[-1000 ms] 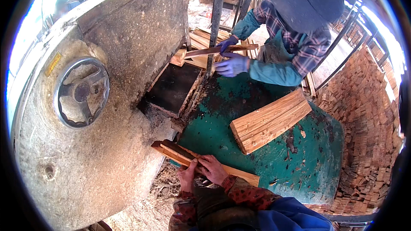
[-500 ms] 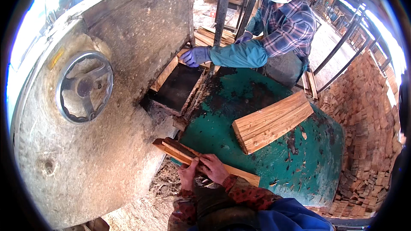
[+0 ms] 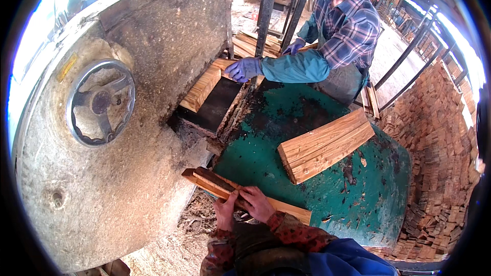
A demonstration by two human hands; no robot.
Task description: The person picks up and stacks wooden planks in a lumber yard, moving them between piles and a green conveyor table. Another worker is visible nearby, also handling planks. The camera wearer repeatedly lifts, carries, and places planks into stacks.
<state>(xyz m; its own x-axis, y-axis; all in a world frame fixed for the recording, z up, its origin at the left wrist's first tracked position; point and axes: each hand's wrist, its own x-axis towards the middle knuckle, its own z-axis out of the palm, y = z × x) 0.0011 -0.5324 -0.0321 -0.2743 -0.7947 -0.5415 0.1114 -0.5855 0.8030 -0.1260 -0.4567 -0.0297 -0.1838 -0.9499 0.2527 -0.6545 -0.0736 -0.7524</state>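
Observation:
At the near edge of the green table, my left hand [image 3: 225,211] and my right hand [image 3: 258,204] sit close together, fingers closed on a short wooden slat [image 3: 210,178]. That slat has a dark face and lies along a longer wooden board [image 3: 289,209], whose right end rests on the table. Both pieces point toward the machine. Fingers hide the middle of the wood. Farther up the table lie wooden planks [image 3: 327,145] side by side, apart from my hands.
A large dusty machine housing [image 3: 169,36] with a handwheel [image 3: 101,103] stands at left. Across the table [image 3: 255,143], a co-worker's gloved hand [image 3: 244,69] touches wood [image 3: 202,91] on a dark metal plate [image 3: 219,103]. Stacked wood pieces [image 3: 434,174] fill the right.
Beside the housing, the wood on the metal plate shows wider, and the co-worker's gloved hand has shifted slightly right. The co-worker's upper body has moved too. My hands stay nearly still on the wood.

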